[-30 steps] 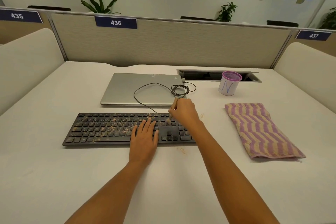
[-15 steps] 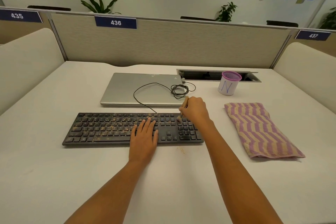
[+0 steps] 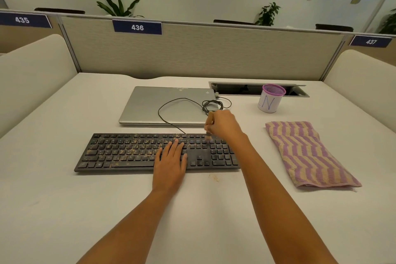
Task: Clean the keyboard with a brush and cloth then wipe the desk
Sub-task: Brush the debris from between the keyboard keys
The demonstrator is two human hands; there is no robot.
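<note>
On a white office desk [image 3: 64,210], a long black keyboard [image 3: 120,152] strewn with tan crumbs [image 3: 137,150] lies at centre, its right end looking cleaner. A pink-and-beige striped terry cloth [image 3: 308,154] lies folded at its 3 o'clock, apparently kept for wiping. The left hand [image 3: 170,165] rests flat on the keys with fingers straight, likely steadying the board. At 1 o'clock of it, the right hand [image 3: 225,125] curls round a small brush [image 3: 208,135], whose tip is motion-blurred and hard to make out.

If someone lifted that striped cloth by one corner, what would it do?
The striped cloth would probably droop and unfold: it looks like soft, folded terry. Likely light for its size. Its fuzzy pile should drag on the desk rather than slide.
</note>
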